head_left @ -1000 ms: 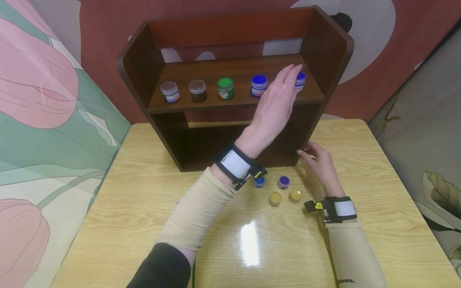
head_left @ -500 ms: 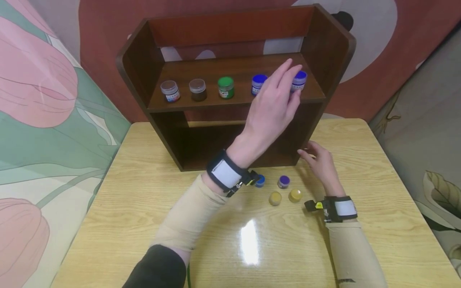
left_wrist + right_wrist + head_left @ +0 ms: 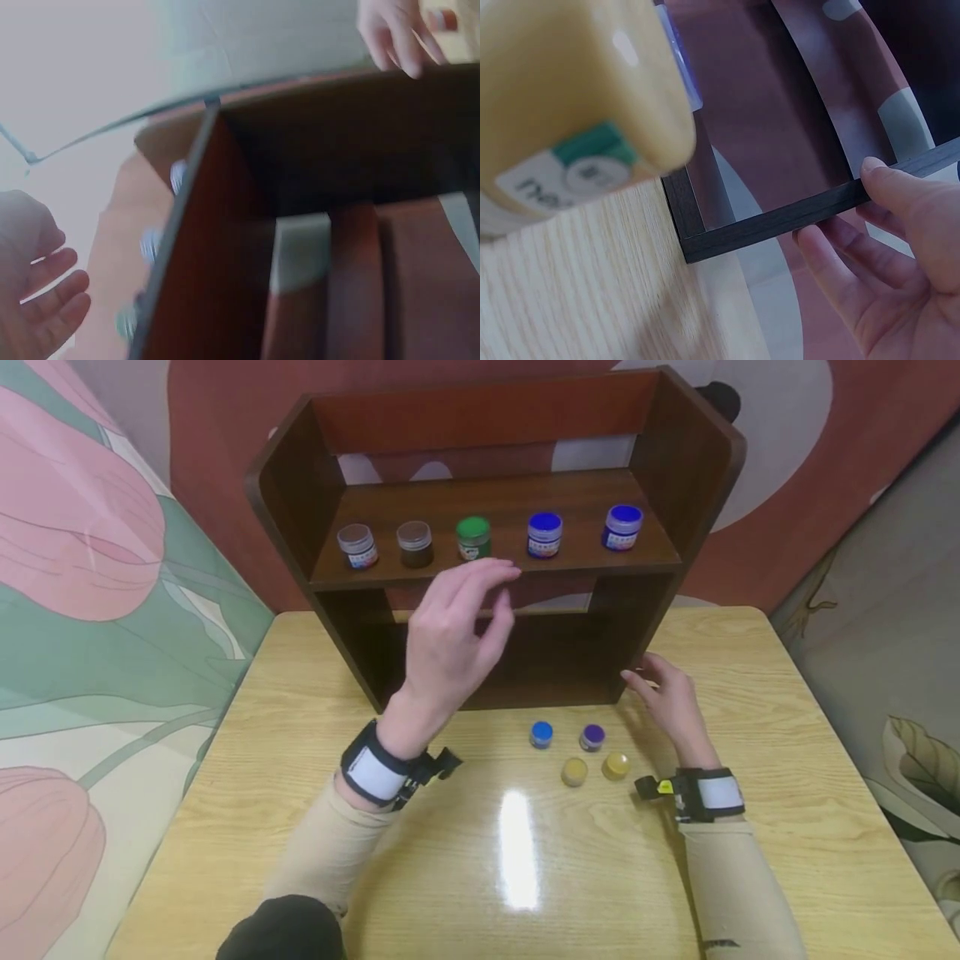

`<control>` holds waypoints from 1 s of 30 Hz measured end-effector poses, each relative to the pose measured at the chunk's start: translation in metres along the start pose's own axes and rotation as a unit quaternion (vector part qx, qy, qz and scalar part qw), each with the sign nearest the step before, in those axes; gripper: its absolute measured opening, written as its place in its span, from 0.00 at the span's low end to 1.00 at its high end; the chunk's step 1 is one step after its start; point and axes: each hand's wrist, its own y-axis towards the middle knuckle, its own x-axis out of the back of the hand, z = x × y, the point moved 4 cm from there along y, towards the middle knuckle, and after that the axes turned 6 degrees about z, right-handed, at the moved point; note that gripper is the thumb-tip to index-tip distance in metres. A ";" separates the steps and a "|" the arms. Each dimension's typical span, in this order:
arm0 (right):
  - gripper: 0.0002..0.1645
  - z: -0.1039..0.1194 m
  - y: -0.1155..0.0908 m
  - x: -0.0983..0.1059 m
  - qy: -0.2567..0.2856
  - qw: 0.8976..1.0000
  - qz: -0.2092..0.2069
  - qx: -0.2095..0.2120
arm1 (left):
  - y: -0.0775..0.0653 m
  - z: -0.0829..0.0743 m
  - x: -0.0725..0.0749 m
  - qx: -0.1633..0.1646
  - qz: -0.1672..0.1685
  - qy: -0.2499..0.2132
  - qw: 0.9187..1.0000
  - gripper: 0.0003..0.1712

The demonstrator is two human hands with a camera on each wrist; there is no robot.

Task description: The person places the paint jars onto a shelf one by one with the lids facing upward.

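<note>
My left hand is in the air before the dark brown wooden shelf, its fingers loosely bent and holding nothing. Along the upper board stand two jars with clear lids, one pale and one dark, a green paint jar, and two blue paint jars, one mid-right and one far right. My fingertips partly cover the green jar's base in the head view. Low on the shelf's right side panel, my right hand pinches the edge between thumb and fingers.
On the wooden table before the shelf are smaller jars: blue, purple and two yellow, left and right. A yellow jar looms close in the right wrist view. Patterned cloth hangs around the table.
My left hand has drawn away from the rightmost blue jar, moving left and down, uncovering both blue jars. The right hand stays on the side panel.
</note>
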 end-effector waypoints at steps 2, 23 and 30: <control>0.26 0.000 0.000 0.000 0.000 1.000 0.000 0.000 | -0.015 0.014 0.010 0.011 -0.026 0.009 1.000 0.10; 0.28 -0.003 0.000 0.000 -0.002 1.000 0.006 -0.014 | -0.105 0.133 0.056 0.266 -0.174 0.046 0.947 0.40; 0.28 -0.001 0.001 -0.001 -0.009 1.000 0.005 -0.019 | -0.133 0.164 0.034 0.359 -0.053 -0.012 0.932 0.49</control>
